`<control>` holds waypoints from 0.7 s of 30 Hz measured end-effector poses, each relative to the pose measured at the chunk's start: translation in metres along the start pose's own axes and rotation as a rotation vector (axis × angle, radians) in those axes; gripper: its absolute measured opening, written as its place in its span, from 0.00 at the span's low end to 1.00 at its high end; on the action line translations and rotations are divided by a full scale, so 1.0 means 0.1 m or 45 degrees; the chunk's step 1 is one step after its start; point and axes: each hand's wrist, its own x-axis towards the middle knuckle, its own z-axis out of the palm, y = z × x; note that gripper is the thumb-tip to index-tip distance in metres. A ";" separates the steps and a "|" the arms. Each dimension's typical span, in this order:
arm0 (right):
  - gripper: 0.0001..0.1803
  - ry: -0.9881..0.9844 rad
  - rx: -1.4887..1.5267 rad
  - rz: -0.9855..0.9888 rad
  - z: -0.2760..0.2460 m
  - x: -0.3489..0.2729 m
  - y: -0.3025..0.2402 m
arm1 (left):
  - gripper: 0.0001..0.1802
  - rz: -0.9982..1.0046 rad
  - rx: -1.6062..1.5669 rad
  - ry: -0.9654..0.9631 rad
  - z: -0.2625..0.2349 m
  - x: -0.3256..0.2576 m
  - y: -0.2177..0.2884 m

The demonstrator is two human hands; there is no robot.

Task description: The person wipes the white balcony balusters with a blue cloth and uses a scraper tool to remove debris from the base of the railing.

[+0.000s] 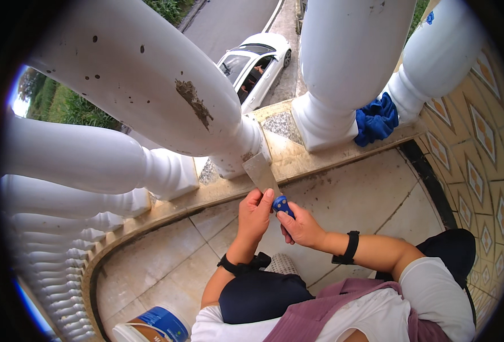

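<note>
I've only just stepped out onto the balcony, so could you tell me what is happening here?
A person crouches on the tiled balcony floor facing a white balustrade. Both hands grip a putty knife: the right hand wraps its blue handle, and the left hand steadies the metal blade, whose edge is pressed to the base of a white baluster with brown patches. A blue cloth lies on the ledge between two other balusters, and a tub stands by the person's left side.

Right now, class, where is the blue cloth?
In the head view, upper right: the blue cloth lies bunched on the ledge between two white balusters.
</note>
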 end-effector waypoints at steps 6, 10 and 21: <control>0.17 0.165 -0.415 -0.306 -0.09 0.19 0.14 | 0.14 0.000 -0.024 -0.011 -0.08 0.08 -0.14; 0.18 0.225 -0.548 -0.439 -0.17 0.29 0.18 | 0.14 0.006 -0.061 -0.073 -0.14 0.17 -0.28; 0.19 -0.202 0.059 -0.036 -0.17 0.26 -0.03 | 0.17 0.025 0.082 0.089 -0.02 0.10 -0.01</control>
